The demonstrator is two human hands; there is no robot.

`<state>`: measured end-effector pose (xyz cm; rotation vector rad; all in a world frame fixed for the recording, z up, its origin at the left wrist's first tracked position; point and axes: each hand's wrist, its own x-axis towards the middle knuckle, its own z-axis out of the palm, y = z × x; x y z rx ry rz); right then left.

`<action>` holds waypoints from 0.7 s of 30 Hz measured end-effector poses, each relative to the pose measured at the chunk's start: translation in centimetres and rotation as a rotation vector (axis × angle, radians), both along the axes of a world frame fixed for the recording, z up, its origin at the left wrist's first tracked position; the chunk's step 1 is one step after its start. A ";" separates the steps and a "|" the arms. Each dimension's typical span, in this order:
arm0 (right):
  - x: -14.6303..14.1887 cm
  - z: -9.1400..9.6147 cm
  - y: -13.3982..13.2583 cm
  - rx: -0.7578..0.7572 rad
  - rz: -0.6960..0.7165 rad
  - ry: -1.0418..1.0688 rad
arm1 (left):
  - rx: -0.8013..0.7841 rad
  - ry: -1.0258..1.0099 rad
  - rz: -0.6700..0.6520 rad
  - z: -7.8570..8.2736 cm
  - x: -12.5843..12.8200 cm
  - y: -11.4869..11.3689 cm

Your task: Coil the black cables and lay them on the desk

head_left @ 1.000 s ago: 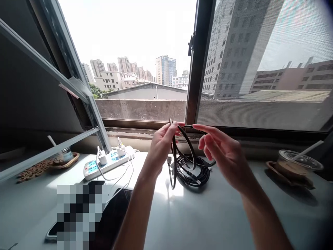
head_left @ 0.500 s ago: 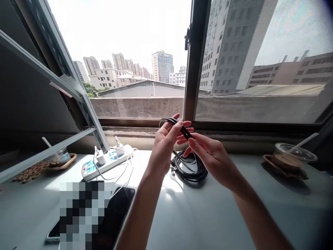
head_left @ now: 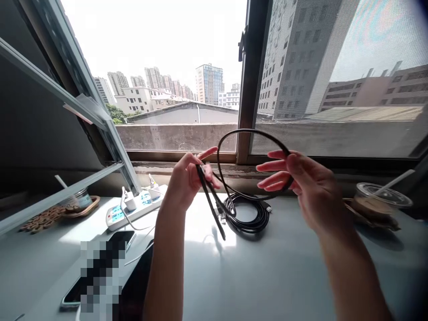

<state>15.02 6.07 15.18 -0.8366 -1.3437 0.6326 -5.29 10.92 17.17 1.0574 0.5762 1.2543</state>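
A black cable (head_left: 249, 130) stretches between my two hands in a wide loop above the table. My left hand (head_left: 190, 180) pinches it between thumb and fingers, and a dark strap-like length hangs down from that grip. On the other side of the loop, my right hand (head_left: 306, 180) holds the cable between thumb and index finger, its other fingers spread toward the left. Below lies a coiled black cable (head_left: 252, 226) with a plug at its right side and another connector at its left. I cannot tell whether the loop and the coil are one cable.
On the left are a white power strip (head_left: 135, 213) with chargers, a phone (head_left: 72, 296) and a dark flat device (head_left: 133, 285). A lidded cup (head_left: 371, 203) with a straw stands at the right. The window frame (head_left: 187, 157) runs behind the table.
My hands have moved apart, left hand leftward and right hand rightward. The bundled cable has opened into a large loop between them, and a length now dangles from my left hand.
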 end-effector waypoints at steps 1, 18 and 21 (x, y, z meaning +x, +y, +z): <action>0.9 0.2 0.3 0.020 -0.049 0.080 | 0.005 0.012 0.010 0.2 -0.9 0.0; 7.5 2.0 0.4 0.289 -0.382 0.421 | 0.247 0.286 0.408 -0.3 -2.5 0.6; 6.7 1.6 0.4 0.299 -0.368 0.315 | 0.280 0.272 0.443 -0.1 -2.2 0.2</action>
